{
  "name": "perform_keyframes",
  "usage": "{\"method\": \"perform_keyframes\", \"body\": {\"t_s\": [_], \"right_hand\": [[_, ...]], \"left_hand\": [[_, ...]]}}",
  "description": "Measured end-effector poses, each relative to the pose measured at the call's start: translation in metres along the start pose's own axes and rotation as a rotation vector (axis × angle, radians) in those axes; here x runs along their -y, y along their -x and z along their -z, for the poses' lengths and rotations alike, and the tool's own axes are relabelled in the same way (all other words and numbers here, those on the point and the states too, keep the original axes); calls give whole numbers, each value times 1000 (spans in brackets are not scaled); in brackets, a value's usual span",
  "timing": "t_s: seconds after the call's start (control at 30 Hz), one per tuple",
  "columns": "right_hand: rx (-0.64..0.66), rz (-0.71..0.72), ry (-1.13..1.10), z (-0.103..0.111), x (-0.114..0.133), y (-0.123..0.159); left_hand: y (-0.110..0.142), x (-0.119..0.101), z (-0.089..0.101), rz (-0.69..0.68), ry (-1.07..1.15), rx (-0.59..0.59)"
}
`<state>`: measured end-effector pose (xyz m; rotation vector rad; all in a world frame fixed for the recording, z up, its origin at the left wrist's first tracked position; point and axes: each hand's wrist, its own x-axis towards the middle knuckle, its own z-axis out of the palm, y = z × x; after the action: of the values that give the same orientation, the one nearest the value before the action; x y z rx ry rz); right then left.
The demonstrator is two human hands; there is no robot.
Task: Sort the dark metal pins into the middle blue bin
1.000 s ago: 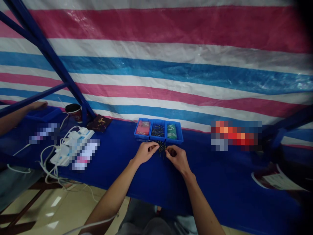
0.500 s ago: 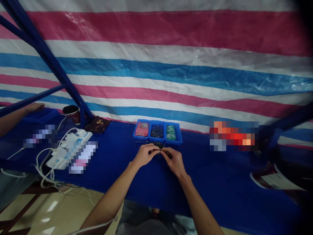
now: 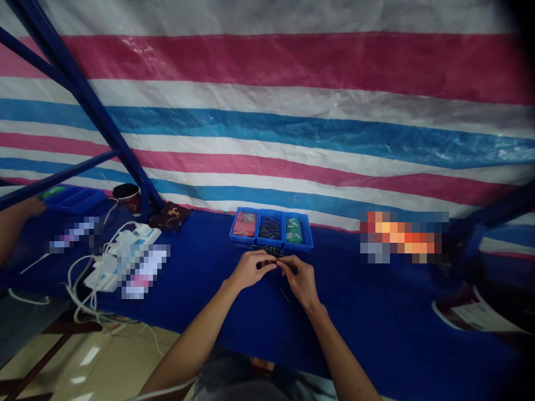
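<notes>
My left hand (image 3: 249, 270) and my right hand (image 3: 302, 277) meet fingertip to fingertip over the blue table, both closed in a pinch. What they pinch is too small and dark to make out. Just behind the fingertips lies a small pile of thin dark pin-like pieces (image 3: 270, 252). One loose thin piece (image 3: 285, 295) rests on the table below the hands. Beyond the pile stand three joined blue bins (image 3: 256, 244). The left bin holds a pink packet (image 3: 244, 225), the middle one more thin dark pieces (image 3: 270, 229), and the right one a green packet (image 3: 293, 231).
To the left lie a white power strip (image 3: 121, 259) with cables, a brown packet (image 3: 172, 216) and a dark cup (image 3: 129, 198). Another person's arm (image 3: 19, 225) reaches near a blue tray (image 3: 77, 199). A dark red cup (image 3: 472, 309) sits at the right.
The view has tilted slightly. My hands stay together, the right fingers curled a little more. A loose thin piece now shows on the table below them. The other person's arm has drawn back left.
</notes>
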<state>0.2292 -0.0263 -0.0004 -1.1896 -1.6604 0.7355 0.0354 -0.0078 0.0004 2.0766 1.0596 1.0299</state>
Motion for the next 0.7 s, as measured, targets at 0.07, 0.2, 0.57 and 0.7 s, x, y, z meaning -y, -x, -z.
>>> {"method": "perform_keyframes", "body": {"t_s": [0.07,0.2,0.57,0.7], "right_hand": [[6,1,-7,0,0,0],[69,24,-16,0,-1,0],[34,218,58,0,-3,-1],[39,238,90,-1,-4,-2]], "left_hand": [[0,0,0,-7,1,-2],[-2,-4,2,-14,19,-17],[-2,-9,4,28,-50,59],[-2,-10,4,10,-59,83]]}}
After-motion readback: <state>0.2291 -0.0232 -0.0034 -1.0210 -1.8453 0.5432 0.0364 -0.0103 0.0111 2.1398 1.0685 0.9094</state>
